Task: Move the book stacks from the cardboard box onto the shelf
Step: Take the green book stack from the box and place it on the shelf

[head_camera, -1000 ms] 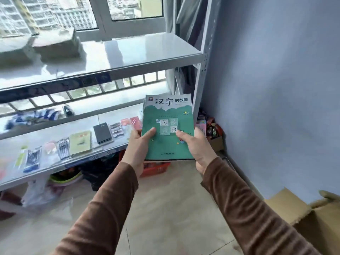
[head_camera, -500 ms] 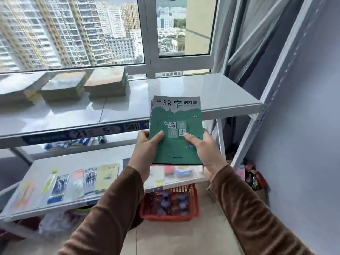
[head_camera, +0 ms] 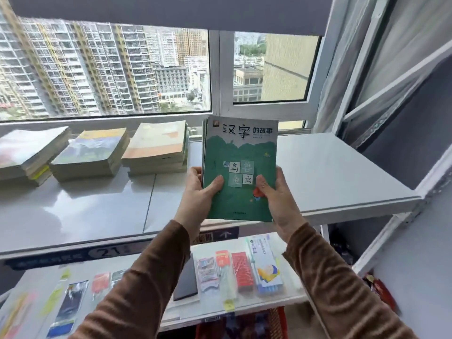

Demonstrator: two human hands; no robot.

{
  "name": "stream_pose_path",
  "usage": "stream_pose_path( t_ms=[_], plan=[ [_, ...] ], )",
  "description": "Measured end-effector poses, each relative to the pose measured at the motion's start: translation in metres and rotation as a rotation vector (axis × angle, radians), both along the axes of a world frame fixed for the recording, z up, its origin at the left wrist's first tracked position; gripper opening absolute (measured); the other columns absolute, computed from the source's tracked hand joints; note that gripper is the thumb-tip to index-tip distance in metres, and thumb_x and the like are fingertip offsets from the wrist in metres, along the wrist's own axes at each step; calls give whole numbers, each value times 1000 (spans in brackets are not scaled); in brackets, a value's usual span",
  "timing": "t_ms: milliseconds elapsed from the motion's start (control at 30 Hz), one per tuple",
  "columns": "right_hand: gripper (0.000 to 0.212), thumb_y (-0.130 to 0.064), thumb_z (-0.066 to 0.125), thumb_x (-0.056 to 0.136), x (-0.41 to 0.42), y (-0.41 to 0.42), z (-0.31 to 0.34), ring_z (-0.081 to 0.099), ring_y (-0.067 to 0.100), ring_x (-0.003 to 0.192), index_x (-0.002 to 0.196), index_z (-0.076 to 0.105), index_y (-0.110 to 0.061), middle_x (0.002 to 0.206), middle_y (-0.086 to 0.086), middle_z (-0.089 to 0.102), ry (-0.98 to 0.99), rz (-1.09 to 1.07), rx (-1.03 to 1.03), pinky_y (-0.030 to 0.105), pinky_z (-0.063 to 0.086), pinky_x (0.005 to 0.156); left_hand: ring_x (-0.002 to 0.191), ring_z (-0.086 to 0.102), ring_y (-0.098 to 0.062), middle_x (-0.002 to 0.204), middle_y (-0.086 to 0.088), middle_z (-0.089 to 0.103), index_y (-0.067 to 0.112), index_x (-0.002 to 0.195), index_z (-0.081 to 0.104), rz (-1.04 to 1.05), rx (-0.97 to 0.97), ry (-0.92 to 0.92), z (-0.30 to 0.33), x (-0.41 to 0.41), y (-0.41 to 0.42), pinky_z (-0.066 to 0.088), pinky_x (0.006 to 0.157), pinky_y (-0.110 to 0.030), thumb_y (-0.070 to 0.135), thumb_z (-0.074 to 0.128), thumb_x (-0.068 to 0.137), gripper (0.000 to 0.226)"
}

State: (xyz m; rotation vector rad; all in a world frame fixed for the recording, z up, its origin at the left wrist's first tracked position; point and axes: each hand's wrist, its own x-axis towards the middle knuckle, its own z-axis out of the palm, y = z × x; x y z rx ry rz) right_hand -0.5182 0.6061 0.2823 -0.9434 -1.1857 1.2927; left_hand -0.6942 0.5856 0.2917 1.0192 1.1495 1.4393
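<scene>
Raised since a moment ago, the green book stack (head_camera: 238,172) now hovers over the shelf (head_camera: 342,172), right of three stacks (head_camera: 156,148). Left hand (head_camera: 198,194) and right hand (head_camera: 278,199) clamp its sides; lowering it flat beside them looks best.

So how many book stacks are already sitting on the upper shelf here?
3, in a row along the back of the upper shelf: left stack, middle stack, right stack. A fourth, the green stack, is in hand. Any further left are out of frame.
</scene>
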Motion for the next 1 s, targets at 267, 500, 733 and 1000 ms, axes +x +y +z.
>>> stream_pose_path(
  t_ms=[267, 500, 733, 1000],
  plan=[
    [30, -12, 50, 104, -4, 80, 2, 64, 36, 114, 132, 45, -21, 126, 4, 68, -118, -49, 122, 61, 54, 95, 100, 68, -15, 118, -8, 64, 4, 121, 36, -21, 182, 285, -5, -18, 78, 61, 79, -36, -1, 58, 95, 35],
    [36, -5, 52, 101, -7, 114, -6, 63, 15, 105, 132, 35, -10, 124, 4, 63, -159, 20, 198, 37, 55, 86, 95, 60, 14, 110, 13, 55, 4, 135, 28, 33, 281, 422, -2, -8, 98, 56, 84, -17, -13, 52, 93, 52],
    [45, -7, 54, 101, 9, 129, -23, 59, 3, 117, 139, 33, -16, 127, -8, 60, -297, 150, 186, 24, 53, 97, 108, 55, 14, 118, 15, 54, 7, 139, 26, -39, 178, 541, -23, -18, 109, 49, 98, -17, -4, 55, 96, 53],
    [36, -15, 64, 95, 18, 161, -31, 64, 23, 119, 128, 50, -14, 129, 8, 66, -243, 222, 144, 39, 56, 96, 102, 63, 7, 121, 0, 61, 6, 133, 32, -65, 68, 492, -20, -23, 125, 55, 88, -19, 0, 53, 98, 41]
  ],
)
